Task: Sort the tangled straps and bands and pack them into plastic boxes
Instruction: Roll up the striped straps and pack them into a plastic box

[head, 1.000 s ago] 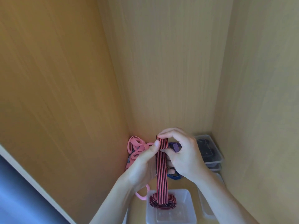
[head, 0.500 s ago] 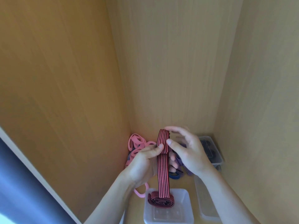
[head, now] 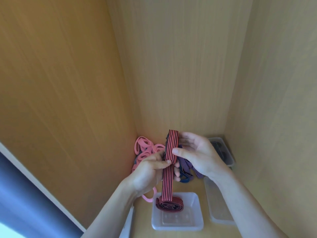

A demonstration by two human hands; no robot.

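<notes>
A red-and-black striped strap (head: 169,169) hangs upright, its lower end coiled inside a clear plastic box (head: 197,219). My left hand (head: 147,174) grips the strap at mid-height, thumb across its front. My right hand (head: 197,155) is at the strap's folded top, thumb on its front face and straight fingers behind its right edge. Behind my hands lies a tangle of pink bands (head: 145,148), purple straps (head: 187,165) and a dark blue band (head: 184,179).
I am looking into a wooden cabinet corner with walls left, back and right. A clear box with dark items (head: 221,150) stands at the back right, stacked on another. A clear tray or lid (head: 217,208) lies to the right of the near box.
The strap's top fold has been drawn higher. My right hand's fingers have gone from curled over the top to straighter, beside the fold. The view shifted slightly.
</notes>
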